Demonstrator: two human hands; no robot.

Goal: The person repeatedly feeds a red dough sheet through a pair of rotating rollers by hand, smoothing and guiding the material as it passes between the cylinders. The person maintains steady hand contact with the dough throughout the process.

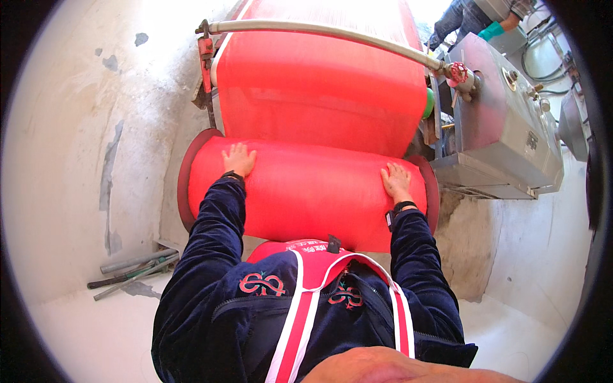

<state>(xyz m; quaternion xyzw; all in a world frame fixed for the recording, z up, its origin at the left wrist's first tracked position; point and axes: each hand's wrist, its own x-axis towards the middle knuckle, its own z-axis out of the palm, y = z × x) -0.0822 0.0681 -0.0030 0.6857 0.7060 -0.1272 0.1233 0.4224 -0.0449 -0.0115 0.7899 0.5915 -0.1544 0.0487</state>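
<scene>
A wide roll of red fabric or yarn sheet (311,196) lies across in front of me, between two dark red end flanges, the left flange (186,177) and the right flange (432,196). My left hand (239,160) rests flat near the roll's left end, fingers apart. Near the other end, my right hand (396,182) lies palm down on the roll, fingers slightly spread. Neither hand grips anything. From the roll, a red sheet (321,86) runs up and away, and its far part shows fine separate threads.
A metal bar (325,31) crosses above the sheet, with a red valve handwheel (458,72) at its right end. A grey machine housing (498,115) stands at right. Pipes (139,268) lie on the floor at left. A person's green-gloved hand (491,31) shows beyond the housing.
</scene>
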